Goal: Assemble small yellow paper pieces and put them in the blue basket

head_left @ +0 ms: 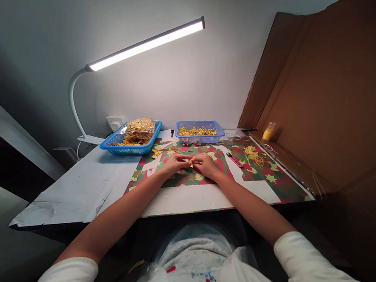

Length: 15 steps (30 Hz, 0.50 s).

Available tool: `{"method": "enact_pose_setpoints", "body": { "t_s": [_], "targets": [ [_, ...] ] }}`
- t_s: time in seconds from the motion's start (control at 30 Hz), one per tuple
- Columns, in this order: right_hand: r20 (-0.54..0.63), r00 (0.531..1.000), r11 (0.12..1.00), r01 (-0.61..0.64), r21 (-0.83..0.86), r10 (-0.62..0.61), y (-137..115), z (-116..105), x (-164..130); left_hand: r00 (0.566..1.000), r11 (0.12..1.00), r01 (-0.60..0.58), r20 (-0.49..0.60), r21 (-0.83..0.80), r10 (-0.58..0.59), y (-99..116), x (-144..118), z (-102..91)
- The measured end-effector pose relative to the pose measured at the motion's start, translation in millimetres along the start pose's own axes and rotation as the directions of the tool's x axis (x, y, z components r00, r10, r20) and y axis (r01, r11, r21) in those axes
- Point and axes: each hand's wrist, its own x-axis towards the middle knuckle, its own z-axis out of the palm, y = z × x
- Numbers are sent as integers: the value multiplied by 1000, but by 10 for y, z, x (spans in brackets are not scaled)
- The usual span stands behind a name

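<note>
My left hand [175, 164] and my right hand [206, 165] meet over the middle of the table. Between their fingertips is a small yellow petal-like piece [191, 160], pinched from both sides; its exact shape is partly hidden by the fingers. Left of my left hand lie yellow artificial flowers [157, 151] with thin stems pointing right. Pink-handled snips [234, 160] rest to the right of my right hand. Farther right sits a loose bunch of yellow strands and pieces [253, 156].
A blue basket [129, 150] holds yellow pieces and a clear plastic bag. Behind my hands, a purple-blue basket [199, 139] contains more yellow pieces. A lit desk lamp [146, 43] arches over the left. At right stand a small yellow-filled bottle [268, 132] and a tall cardboard sheet [333, 91].
</note>
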Motion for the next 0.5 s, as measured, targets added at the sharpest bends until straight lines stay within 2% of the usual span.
{"method": "enact_pose_setpoints", "body": {
  "t_s": [0.2,0.5],
  "targets": [
    [17,1000,1000,-22,-11,22,45,27,13,1000,999,-6,-8,52,6,3,9,-5],
    [47,999,1000,15,-13,-15,139,56,37,1000,998,17,-8,66,-16,-50,79,-20]
  ]
}}
